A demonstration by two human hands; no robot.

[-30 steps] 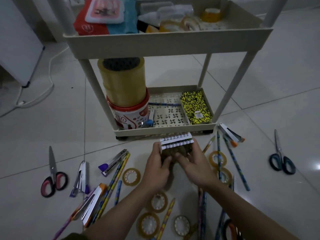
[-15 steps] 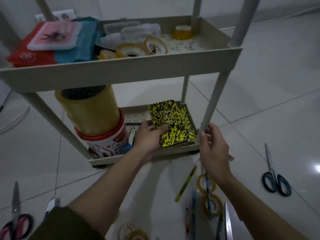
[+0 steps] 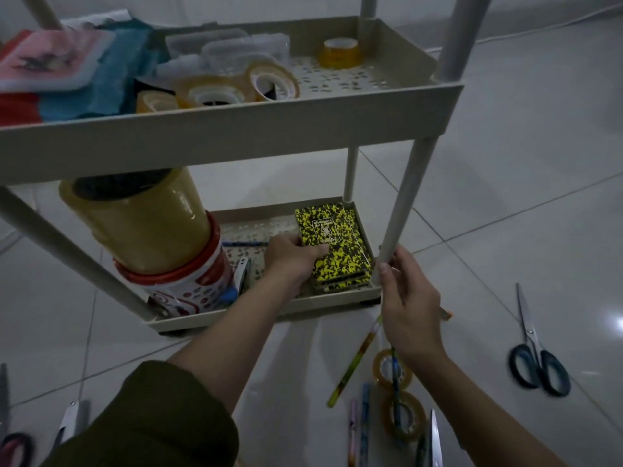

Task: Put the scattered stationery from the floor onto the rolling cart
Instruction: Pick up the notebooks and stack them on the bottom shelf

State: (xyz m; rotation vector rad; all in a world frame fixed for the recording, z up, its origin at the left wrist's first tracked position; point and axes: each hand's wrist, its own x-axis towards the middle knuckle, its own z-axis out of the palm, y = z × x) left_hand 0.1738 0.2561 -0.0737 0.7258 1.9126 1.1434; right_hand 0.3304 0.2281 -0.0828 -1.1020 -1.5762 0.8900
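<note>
The beige rolling cart (image 3: 236, 129) stands in front of me. On the right of its bottom shelf (image 3: 269, 306) a yellow-and-black speckled notebook (image 3: 337, 244) lies flat on top of another like it. My left hand (image 3: 290, 257) grips the top notebook's left edge, thumb on the cover. My right hand (image 3: 408, 311) hovers at the cart's front right leg (image 3: 401, 203), relaxed fingers touching its base and holding nothing. Scattered on the floor are pencils (image 3: 354, 365), two small tape rolls (image 3: 392, 369) and blue-handled scissors (image 3: 536, 358).
A large tape roll (image 3: 141, 224) sits on a red-and-white tin (image 3: 188, 284) at the bottom shelf's left. The top shelf holds tape rolls (image 3: 215, 94), clear boxes and cloth packs. At the lower left floor lie a stapler (image 3: 69, 423) and red-handled scissors (image 3: 13, 446).
A second ago both hands held the notebook above the floor. My left hand carried it onto the bottom shelf and laid it flat on the stack; my right hand let go and moved to the leg.
</note>
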